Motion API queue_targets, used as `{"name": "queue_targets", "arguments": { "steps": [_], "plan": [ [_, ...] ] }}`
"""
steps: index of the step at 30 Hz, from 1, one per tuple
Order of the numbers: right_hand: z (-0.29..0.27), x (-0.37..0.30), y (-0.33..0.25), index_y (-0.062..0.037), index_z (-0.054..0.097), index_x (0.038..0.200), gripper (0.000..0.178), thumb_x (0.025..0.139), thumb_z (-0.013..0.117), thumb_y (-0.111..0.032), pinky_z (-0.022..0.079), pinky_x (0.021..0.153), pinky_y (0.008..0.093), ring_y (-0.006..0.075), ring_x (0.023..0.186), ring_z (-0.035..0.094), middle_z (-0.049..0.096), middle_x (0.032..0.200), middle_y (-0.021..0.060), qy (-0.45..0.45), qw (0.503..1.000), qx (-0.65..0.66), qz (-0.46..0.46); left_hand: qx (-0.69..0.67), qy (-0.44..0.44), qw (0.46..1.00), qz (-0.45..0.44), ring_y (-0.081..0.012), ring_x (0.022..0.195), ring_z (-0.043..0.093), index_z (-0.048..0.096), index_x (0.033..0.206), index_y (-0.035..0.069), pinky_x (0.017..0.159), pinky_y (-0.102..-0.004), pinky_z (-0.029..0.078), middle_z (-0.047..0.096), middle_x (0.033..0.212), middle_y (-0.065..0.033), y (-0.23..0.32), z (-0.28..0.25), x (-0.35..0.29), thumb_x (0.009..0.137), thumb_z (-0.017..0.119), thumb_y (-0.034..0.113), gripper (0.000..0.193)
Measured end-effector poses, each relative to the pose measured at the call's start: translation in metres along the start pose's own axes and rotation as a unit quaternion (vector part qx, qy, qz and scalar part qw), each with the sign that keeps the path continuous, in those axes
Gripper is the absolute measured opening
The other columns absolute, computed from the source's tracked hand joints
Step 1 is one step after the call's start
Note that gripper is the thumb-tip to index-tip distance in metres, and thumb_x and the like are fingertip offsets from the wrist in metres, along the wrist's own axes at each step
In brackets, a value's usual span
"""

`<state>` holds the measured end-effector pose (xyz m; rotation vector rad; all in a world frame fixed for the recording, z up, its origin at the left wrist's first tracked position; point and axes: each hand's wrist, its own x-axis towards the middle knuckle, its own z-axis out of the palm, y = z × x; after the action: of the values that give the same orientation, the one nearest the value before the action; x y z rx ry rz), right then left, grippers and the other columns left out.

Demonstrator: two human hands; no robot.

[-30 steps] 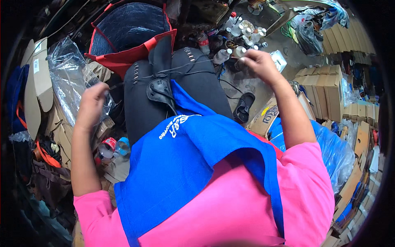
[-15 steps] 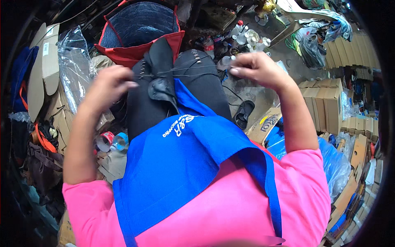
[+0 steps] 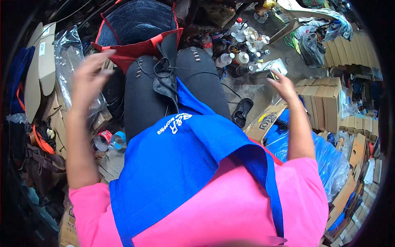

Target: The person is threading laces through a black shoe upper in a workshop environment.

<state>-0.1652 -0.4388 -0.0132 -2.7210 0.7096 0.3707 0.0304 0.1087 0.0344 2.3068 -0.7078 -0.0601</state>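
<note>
Across my lap lies a black leather-like piece (image 3: 163, 85), with a long narrow part reaching toward the red bag. A thin black cord (image 3: 193, 70) loops loosely around its middle and trails right over my knee. My left hand (image 3: 88, 82) is raised to the left of my knees, smeared by motion, its fingers apart and nothing seen in them. On the right, my right hand (image 3: 284, 85) hovers above the floor, thumb and finger apart, also without anything visible in it. Neither hand touches the black piece. A blue apron (image 3: 173, 160) covers my front.
A red bag with silvery lining (image 3: 138, 24) stands open beyond my knees. Several bottles (image 3: 242, 45) crowd the floor ahead. A black sandal (image 3: 242, 112) lies right of my leg. Stacked cardboard (image 3: 321, 99) fills the right; clear plastic (image 3: 68, 53) lies left.
Both hands have let go of the cord and moved apart, the left outward to the left, the right outward and nearer. The cord, stretched taut before, now lies slack in loops.
</note>
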Motion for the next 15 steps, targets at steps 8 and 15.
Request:
{"name": "queue_targets", "arguments": {
  "steps": [8, 15],
  "plan": [
    [0.050, -0.014, -0.217, -0.0027, 0.063, 0.093, 0.024, 0.089, 0.066, -0.026, 0.043, 0.070, 0.0254, 0.0060, 0.076, 0.048, 0.060, 0.083, -0.0014, -0.219, 0.920, 0.260, -0.195, -0.135, -0.153, 0.976, -0.077, -0.0116, 0.080, 0.057, 0.061, 0.103, 0.001, 0.076, -0.0280, 0.046, 0.063, 0.087, -0.0068, 0.020, 0.080, 0.001, 0.086, 0.063, 0.009, 0.019],
    [0.036, 0.008, -0.161, -0.0091, 0.046, 0.068, 0.036, 0.092, 0.060, -0.031, 0.031, 0.056, 0.0241, 0.0044, 0.063, 0.036, 0.037, 0.065, -0.0072, -0.176, 0.889, 0.395, -0.150, -0.178, -0.024, 0.975, -0.132, -0.0050, 0.066, 0.036, 0.053, 0.075, 0.004, 0.059, -0.0228, 0.031, 0.042, 0.069, 0.0059, -0.060, 0.016, -0.031, 0.089, 0.061, 0.014, 0.019]
  ]
}}
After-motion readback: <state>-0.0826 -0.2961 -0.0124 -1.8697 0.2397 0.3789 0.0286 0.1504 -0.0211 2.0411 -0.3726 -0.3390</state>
